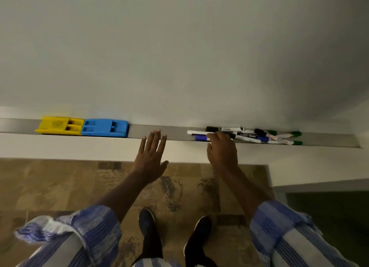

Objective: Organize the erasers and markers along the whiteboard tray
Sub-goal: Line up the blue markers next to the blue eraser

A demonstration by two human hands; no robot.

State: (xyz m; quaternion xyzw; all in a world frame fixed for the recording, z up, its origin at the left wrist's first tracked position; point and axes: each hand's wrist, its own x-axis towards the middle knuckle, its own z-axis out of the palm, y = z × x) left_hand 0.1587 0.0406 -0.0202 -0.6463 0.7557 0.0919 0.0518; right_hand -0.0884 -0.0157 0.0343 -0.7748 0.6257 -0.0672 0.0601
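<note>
Currently, step in hand: the erasers look settled, so by my reading the work is now on the markers.
Landmark: the whiteboard tray [175, 131], a long grey ledge running along the foot of the whiteboard [179, 57]; every place below is told from it.
Yellow eraser [60, 125]: lies in the tray toward its left end, lengthwise along it.
Blue eraser [105, 127]: lies in the tray just right of the yellow one, end to end and touching it, so the pair reads as already lined up.
Markers [257, 136]: a loose heap toward the tray's right end, crossing one another at slight angles, with black, blue and green caps pointing different ways; not yet in a row.
Bare stretch: the middle of the tray, between the blue eraser and the heap, holds nothing.
Left hand [149, 159]: flat and spread, fingers apart, fingertips reaching the tray's front edge at the bare stretch; it grips nothing. Whether it touches the edge or hovers just above, I cannot tell.
Right hand [222, 151]: fingers curled down onto the left end of the heap, over a blue-capped marker and a white barrel. Whether they have closed on a marker or only rest on it, I cannot tell, since the fingertips are hidden.
Next move calls for: drawing out one marker from the tangle without dragging its neighbours over the tray's front lip, then laying it parallel in the bare stretch.
Likely risk: round barrels may roll off the shallow ledge to the floor [60, 186].
</note>
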